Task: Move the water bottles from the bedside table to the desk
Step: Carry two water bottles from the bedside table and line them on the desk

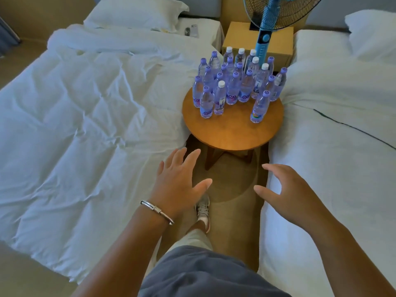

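Note:
Several small clear water bottles (237,82) with purple or white caps stand upright on the far half of a round wooden bedside table (231,133) between two beds. The nearest ones are a purple-capped bottle (259,108) at the right and a white-capped bottle (219,98) at the left. My left hand (180,181), with a silver bracelet on the wrist, is stretched forward with fingers spread, short of the table's near edge. My right hand (285,189) hovers beside it, fingers loosely curved, holding nothing. The desk is not in view.
A white bed (85,116) lies to the left and another bed (334,146) to the right, leaving a narrow floor aisle. A blue standing fan (265,37) and a wooden cabinet (257,39) stand behind the table. My shoe (202,210) is on the floor.

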